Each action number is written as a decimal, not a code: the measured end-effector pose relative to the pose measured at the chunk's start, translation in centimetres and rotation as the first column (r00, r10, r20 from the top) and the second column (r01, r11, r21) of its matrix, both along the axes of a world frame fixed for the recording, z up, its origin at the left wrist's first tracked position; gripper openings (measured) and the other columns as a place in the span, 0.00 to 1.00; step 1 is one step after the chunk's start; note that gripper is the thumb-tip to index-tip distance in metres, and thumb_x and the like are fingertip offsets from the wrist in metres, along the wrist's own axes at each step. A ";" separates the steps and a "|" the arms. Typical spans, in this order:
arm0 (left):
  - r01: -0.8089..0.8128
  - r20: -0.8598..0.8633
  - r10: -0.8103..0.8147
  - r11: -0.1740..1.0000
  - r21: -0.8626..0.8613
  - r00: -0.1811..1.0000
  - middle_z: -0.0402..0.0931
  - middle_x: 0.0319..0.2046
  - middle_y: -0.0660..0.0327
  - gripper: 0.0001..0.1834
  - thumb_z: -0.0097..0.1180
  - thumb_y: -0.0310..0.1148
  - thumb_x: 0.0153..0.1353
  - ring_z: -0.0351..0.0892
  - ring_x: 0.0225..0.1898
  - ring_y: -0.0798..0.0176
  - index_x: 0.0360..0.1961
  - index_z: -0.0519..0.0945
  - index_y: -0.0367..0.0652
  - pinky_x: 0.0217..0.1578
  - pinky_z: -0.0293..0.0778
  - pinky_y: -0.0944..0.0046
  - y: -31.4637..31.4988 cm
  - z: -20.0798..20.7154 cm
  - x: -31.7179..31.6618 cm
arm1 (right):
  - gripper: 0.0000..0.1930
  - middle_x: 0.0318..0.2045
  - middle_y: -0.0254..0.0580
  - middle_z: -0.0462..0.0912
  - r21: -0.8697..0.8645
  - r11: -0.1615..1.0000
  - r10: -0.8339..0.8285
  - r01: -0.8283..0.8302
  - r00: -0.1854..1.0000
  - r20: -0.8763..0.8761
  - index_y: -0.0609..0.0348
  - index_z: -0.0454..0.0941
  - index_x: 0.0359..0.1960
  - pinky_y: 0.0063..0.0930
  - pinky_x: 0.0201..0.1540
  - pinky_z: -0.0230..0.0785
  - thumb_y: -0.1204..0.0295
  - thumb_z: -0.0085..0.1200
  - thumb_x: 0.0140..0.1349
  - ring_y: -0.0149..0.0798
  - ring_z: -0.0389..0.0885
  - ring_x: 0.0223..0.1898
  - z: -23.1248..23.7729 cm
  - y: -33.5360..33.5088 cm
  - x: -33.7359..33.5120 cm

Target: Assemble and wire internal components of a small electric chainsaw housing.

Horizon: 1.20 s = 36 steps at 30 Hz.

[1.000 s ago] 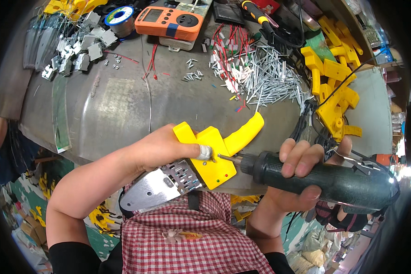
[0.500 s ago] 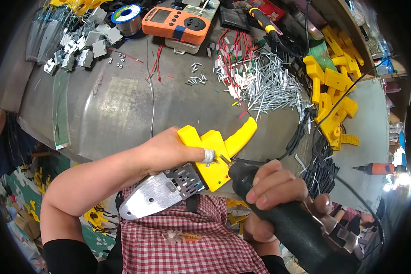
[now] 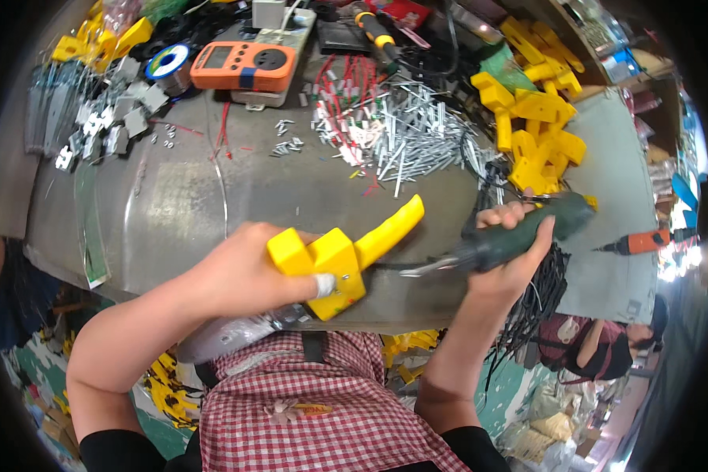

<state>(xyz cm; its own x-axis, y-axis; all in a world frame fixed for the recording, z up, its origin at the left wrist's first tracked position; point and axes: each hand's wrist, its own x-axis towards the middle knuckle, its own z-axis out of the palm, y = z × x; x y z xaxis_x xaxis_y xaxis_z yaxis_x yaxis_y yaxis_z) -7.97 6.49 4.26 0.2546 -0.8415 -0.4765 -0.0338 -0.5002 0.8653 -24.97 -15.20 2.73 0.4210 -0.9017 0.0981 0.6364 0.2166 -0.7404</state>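
My left hand (image 3: 252, 267) is closed round a yellow plastic tool housing (image 3: 335, 258), its handle pointing up and to the right. A wrap of silvery tape covers the thumb, which presses beside a small screw on the housing. From the housing's lower left a flat metal plate (image 3: 232, 333) reaches over my checked apron; it is blurred. Further right, my right hand (image 3: 519, 267) grips a dark electric screwdriver (image 3: 527, 234), lying nearly level. Its bit points left, apart from the housing and a little below the handle.
Long screws (image 3: 421, 130) lie heaped behind, beside red wires (image 3: 338, 98). An orange meter (image 3: 244, 67) and a solder spool (image 3: 167, 61) stand farther back. Yellow housings (image 3: 539, 118) pile at right, above black cables (image 3: 539, 295). An orange screwdriver (image 3: 641, 242) and another person (image 3: 582, 346) are far right.
My right hand has drawn the electric screwdriver away from the housing, up and to the right, and turned it nearly level. The housing has shifted slightly left in my left hand.
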 end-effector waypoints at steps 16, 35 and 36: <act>0.435 0.880 -0.207 0.901 0.001 0.427 0.63 0.60 0.52 0.39 0.69 0.46 0.37 0.62 0.61 0.49 0.53 0.70 0.43 0.58 0.56 0.42 3.0 -3.5 -5.4 | 0.20 0.50 0.47 0.72 -0.678 0.174 -0.678 -0.714 0.413 -0.609 0.58 0.77 0.44 0.44 0.58 0.57 0.76 0.61 0.46 0.48 0.68 0.53 -4.7 -2.2 -4.9; 0.424 0.819 0.014 0.851 -0.312 0.574 0.76 0.31 0.57 0.19 0.63 0.23 0.40 0.78 0.30 0.55 0.38 0.79 0.40 0.31 0.75 0.61 -3.2 -3.8 -4.9 | 0.10 0.31 0.30 0.79 -0.735 0.242 -0.474 -0.634 0.584 -0.659 0.54 0.79 0.32 0.33 0.44 0.51 0.74 0.63 0.47 0.31 0.75 0.34 -3.3 0.7 -7.0; 0.345 0.759 0.050 0.870 -0.353 0.649 0.77 0.30 0.55 0.15 0.64 0.22 0.43 0.78 0.29 0.54 0.36 0.79 0.39 0.30 0.75 0.61 -3.3 -3.9 -4.8 | 0.09 0.31 0.30 0.79 -0.746 0.197 -0.502 -0.636 0.587 -0.634 0.54 0.78 0.32 0.34 0.44 0.51 0.74 0.63 0.47 0.31 0.75 0.34 -3.4 0.7 -6.9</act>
<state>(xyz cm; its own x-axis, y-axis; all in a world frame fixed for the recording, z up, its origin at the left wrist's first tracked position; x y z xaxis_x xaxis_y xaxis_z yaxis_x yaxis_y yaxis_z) -12.77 3.20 0.32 0.1978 -0.9530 0.2294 -0.7814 -0.0120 0.6239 -31.91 -14.50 -0.62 0.8702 -0.3069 0.3853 -0.1340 -0.9002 -0.4144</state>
